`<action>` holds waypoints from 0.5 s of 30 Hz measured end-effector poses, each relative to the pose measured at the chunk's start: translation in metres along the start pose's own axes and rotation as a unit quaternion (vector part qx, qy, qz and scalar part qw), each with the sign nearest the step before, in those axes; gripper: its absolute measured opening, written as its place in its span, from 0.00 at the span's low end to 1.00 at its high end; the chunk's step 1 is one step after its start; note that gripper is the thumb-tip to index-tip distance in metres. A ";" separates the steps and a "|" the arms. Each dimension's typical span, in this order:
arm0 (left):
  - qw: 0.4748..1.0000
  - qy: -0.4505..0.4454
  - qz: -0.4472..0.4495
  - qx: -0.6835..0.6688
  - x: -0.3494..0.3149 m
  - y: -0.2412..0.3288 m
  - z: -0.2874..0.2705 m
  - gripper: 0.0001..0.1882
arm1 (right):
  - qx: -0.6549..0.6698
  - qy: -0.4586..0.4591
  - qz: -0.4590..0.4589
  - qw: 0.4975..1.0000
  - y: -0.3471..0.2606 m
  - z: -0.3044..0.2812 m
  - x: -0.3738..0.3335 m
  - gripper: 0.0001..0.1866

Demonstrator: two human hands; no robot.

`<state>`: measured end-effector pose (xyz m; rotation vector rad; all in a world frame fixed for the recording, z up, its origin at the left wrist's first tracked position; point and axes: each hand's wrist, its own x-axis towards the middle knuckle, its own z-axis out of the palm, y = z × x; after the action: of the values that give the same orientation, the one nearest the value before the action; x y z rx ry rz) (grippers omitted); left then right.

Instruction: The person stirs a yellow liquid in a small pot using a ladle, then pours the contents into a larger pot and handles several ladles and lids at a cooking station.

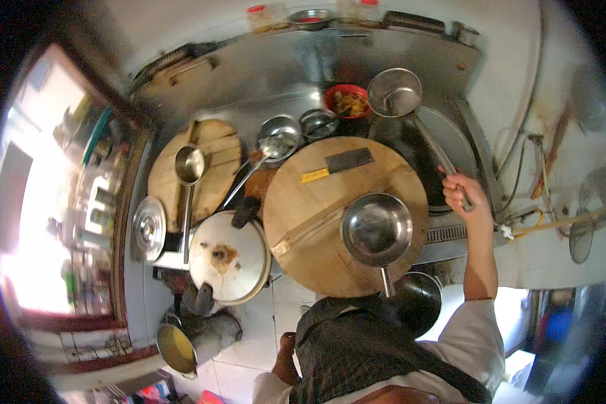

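Note:
My right hand (pixel 462 194) is closed around the end of the long handle of a metal ladle (pixel 394 94). Its deep, round bowl is held out over the far left rim of a large wok (pixel 451 158) set in the stove, and nothing shows inside the bowl. Down by my dark apron hangs my left hand (pixel 287 349), whose fingers are mostly hidden. In front of me, a shallow metal pan (pixel 377 229) with a short handle rests on a round wooden lid (pixel 303 215). A red bowl (pixel 347 101) of food stands left of the ladle's bowl.
On the left are a second wooden lid (pixel 225 161) with a long-handled ladle (pixel 190 165) on it, a metal lid (pixel 149 229) and a pressure cooker (pixel 227 259). A metal bowl (pixel 280 131) holds a ladle with white contents. Below stands a bucket (pixel 176 348) with yellowish contents.

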<state>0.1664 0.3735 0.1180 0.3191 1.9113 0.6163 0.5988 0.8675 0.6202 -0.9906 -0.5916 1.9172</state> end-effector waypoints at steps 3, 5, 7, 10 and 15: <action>0.973 -0.020 0.131 0.190 0.006 -0.016 -0.002 0.10 | 0.009 -0.045 0.015 0.999 0.026 0.046 -0.028 0.18; 0.893 -0.039 0.235 0.382 0.007 -0.031 -0.015 0.11 | -0.017 -0.078 0.041 0.996 0.051 0.090 -0.046 0.21; 0.857 -0.024 0.292 0.424 0.003 -0.065 -0.029 0.12 | -0.051 -0.100 0.056 0.992 0.079 0.133 -0.066 0.23; 0.975 0.016 0.090 0.200 -0.007 -0.097 -0.030 0.10 | -0.112 -0.169 0.071 0.977 0.132 0.178 -0.080 0.27; 0.977 0.097 0.024 -0.189 -0.047 -0.162 -0.049 0.05 | -0.293 -0.246 0.135 0.914 0.227 0.285 -0.094 0.30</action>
<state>0.1508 0.2030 0.0801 0.0632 1.9243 1.0563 0.2829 0.6660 0.6586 -0.9772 -1.4518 2.3129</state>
